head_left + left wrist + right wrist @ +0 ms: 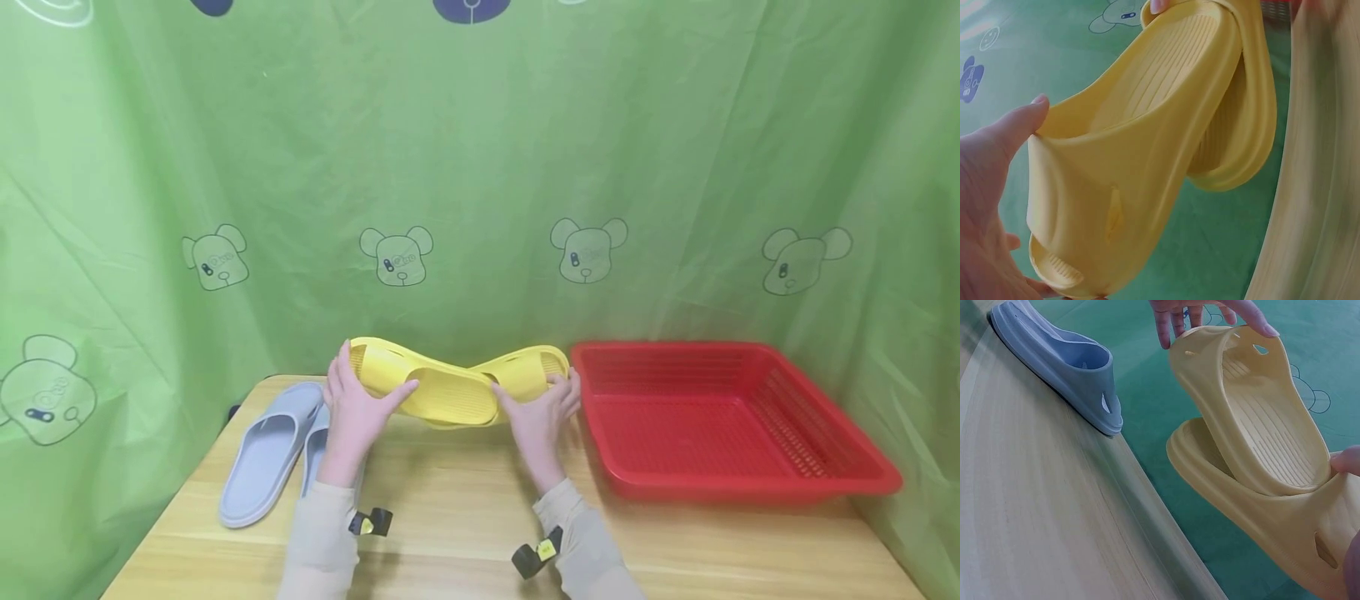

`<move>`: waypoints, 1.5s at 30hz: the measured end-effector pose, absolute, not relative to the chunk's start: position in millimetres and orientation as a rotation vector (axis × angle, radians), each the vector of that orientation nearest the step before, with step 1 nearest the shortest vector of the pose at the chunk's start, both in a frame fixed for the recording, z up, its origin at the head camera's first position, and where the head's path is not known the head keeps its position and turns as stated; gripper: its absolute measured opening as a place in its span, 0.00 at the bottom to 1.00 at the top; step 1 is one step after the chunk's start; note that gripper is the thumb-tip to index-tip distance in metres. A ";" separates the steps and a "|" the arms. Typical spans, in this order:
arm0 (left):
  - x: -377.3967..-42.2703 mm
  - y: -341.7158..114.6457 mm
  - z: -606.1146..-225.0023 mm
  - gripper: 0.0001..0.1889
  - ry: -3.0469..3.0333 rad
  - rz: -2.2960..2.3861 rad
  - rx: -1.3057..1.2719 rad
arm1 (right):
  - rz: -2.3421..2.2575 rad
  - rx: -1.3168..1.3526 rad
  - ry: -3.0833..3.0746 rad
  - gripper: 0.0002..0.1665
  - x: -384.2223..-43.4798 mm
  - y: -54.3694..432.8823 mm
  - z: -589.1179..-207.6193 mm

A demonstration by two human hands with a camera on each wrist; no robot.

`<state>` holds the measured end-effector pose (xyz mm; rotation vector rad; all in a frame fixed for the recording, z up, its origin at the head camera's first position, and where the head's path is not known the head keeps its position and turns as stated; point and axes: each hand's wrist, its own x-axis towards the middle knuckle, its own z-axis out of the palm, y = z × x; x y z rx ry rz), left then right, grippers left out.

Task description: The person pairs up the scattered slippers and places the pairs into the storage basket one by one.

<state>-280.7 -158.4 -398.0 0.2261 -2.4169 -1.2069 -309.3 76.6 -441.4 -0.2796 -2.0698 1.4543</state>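
So I've got the two yellow slippers up off the table, toes pointing out to either side and the footbeds overlapping in the middle. My left hand is clamped on the left yellow slipper at its toe end, thumb on the edge of the strap and fingers around the toe. My right hand does the same on the right yellow slipper — except that thumb sits right by the other one's heel and looks like it's pinning it a bit. Can't make out every fingertip round the back, so no promises there.

My tip: hold by the straps like this, since they're an easy thing to pinch and I'd guess the soft soles would flop otherwise. The left slipper's heel is lying over the right one's footbed at a slant, so I'd line the two up by turning both wrists evenly rather than shoving with one. A light thumb should be enough — squeeze too hard and the strap might fold.

Also mind your elbows. The blue slippers are at my left forearm, one partly hidden by it, and the red basket is just beside my right hand.
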 end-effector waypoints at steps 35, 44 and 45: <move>-285.1 -147.6 -405.5 0.73 -2.431 -1.255 0.442 | 1.383 -0.256 -1.865 0.53 -311.8 77.0 -441.7; -282.7 -144.8 -402.5 0.73 -2.474 -1.299 0.443 | 1.393 -0.248 -1.858 0.52 -310.4 73.2 -442.1; -282.6 -144.9 -402.2 0.73 -2.480 -1.302 0.442 | 1.395 -0.247 -1.857 0.52 -310.2 72.7 -442.1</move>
